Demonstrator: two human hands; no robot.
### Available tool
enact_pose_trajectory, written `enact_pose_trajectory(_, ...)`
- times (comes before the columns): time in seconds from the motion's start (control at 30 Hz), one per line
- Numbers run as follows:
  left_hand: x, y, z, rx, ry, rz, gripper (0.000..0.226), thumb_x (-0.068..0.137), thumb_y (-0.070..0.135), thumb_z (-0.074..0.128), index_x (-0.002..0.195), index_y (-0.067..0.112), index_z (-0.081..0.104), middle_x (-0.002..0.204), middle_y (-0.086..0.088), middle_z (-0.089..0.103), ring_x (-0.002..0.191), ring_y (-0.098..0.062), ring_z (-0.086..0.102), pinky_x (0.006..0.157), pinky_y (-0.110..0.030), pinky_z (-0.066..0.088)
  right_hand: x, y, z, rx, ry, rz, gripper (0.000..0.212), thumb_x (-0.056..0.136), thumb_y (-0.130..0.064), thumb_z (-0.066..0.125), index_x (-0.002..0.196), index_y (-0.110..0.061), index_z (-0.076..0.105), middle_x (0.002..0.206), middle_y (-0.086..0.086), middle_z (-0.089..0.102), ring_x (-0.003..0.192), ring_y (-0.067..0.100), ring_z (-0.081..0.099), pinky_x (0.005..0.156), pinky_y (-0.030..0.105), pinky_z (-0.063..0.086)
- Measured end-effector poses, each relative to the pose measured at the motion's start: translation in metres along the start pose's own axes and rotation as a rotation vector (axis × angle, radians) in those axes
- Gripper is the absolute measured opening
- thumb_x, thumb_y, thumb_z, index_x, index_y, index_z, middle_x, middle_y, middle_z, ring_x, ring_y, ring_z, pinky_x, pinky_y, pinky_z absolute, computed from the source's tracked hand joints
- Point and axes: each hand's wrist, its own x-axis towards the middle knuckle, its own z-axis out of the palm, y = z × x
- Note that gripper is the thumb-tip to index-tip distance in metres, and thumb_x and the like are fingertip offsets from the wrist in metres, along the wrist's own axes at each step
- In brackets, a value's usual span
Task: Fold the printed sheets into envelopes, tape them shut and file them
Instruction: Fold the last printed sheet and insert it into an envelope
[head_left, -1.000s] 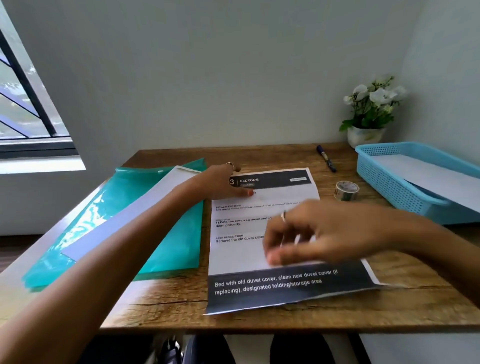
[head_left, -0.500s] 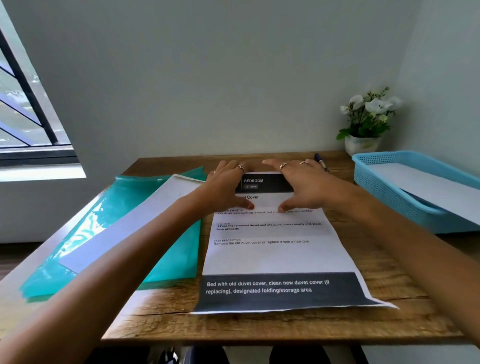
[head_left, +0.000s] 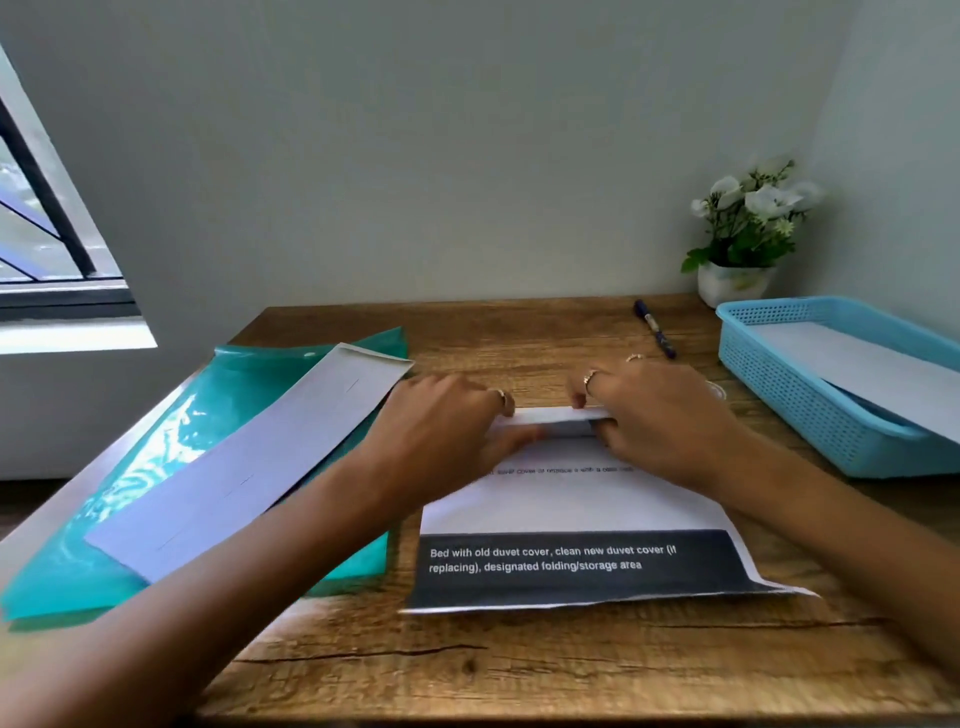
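**Folding the top of the sheet down**

I see the printed sheet (head_left: 571, 504) lying flat on the wooden desk (head_left: 519, 670), right in front of me. Its far edge is lifted and curled over toward me. My left hand (head_left: 447, 431) and right hand (head_left: 660, 415) each pinch that curled edge, one on each side, so I think the fold comes down straight and not crooked. The near part with the dark band stays on the desk, which keeps the paper from sliding.

A folded white paper (head_left: 249, 457) rests on the green folder (head_left: 156, 467) to my left, probably waiting to be filed. The blue basket (head_left: 810, 410) on my right holds another white paper. The pen (head_left: 654, 328) lies just behind my right hand. I can see only a bit of what may be the tape roll past my right hand.
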Motion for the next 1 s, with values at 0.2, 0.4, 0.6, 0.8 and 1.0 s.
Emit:
enact_pose_trajectory(0.2, -0.016, 0.01, 0.016, -0.228, -0.251, -0.105, 0.058, 0.093, 0.057, 0.019, 0.14, 0.03, 0.041, 0.15, 0.011, 0.033, 0.136, -0.011, 0.034, 0.109, -0.037, 0.034, -0.016, 0.002, 0.009, 0.262, -0.302, 0.087, 0.022, 0.09, -0.049, 0.048, 0.107, -0.036, 0.044, 0.11, -0.01, 0.053, 0.102, 0.012, 0.05, 0.083, 0.03, 0.041)
enact_pose_trajectory(0.4, -0.012, 0.002, 0.03, -0.32, -0.382, -0.092, 0.052, 0.1, 0.039, 0.026, 0.15, 0.027, 0.017, 0.157, 0.01, 0.011, 0.143, -0.003, 0.006, 0.116, -0.028, 0.005, -0.018, 0.0, 0.019, 0.413, -0.428, 0.135, 0.065, 0.069, -0.08, 0.021, 0.12, -0.043, 0.035, 0.147, -0.014, 0.036, 0.128, 0.011, 0.039, 0.104, 0.035, 0.035)
enact_pose_trajectory(0.6, -0.006, 0.002, 0.033, -0.292, -0.469, -0.072, 0.056, 0.1, 0.041, 0.021, 0.151, 0.026, 0.002, 0.157, 0.012, -0.001, 0.143, -0.002, -0.004, 0.116, -0.029, -0.002, -0.008, -0.007, 0.04, 0.347, -0.459, -0.013, 0.08, 0.078, -0.07, -0.001, 0.149, -0.034, -0.005, 0.157, -0.017, -0.006, 0.14, -0.006, -0.008, 0.119, 0.031, -0.003)
enact_pose_trajectory(0.8, -0.002, -0.006, 0.028, -0.257, -0.594, -0.119, 0.065, 0.095, 0.054, 0.022, 0.149, 0.027, -0.003, 0.157, 0.013, -0.009, 0.143, -0.005, -0.011, 0.117, -0.035, -0.004, -0.011, 0.0, 0.027, 0.231, -0.599, 0.148, 0.06, 0.099, -0.046, 0.014, 0.149, -0.024, -0.01, 0.156, -0.008, -0.018, 0.143, 0.004, -0.013, 0.119, 0.033, -0.003)
enact_pose_trajectory(1.0, 0.0, -0.008, 0.026, -0.329, -0.509, -0.144, 0.067, 0.092, 0.055, 0.034, 0.15, 0.028, 0.013, 0.157, 0.015, 0.006, 0.144, -0.007, 0.005, 0.118, -0.04, 0.008, -0.016, 0.02, 0.011, 0.205, -0.651, 0.298, 0.059, 0.102, -0.036, 0.026, 0.151, -0.016, 0.001, 0.159, -0.001, -0.005, 0.146, 0.016, 0.002, 0.119, 0.033, 0.007)
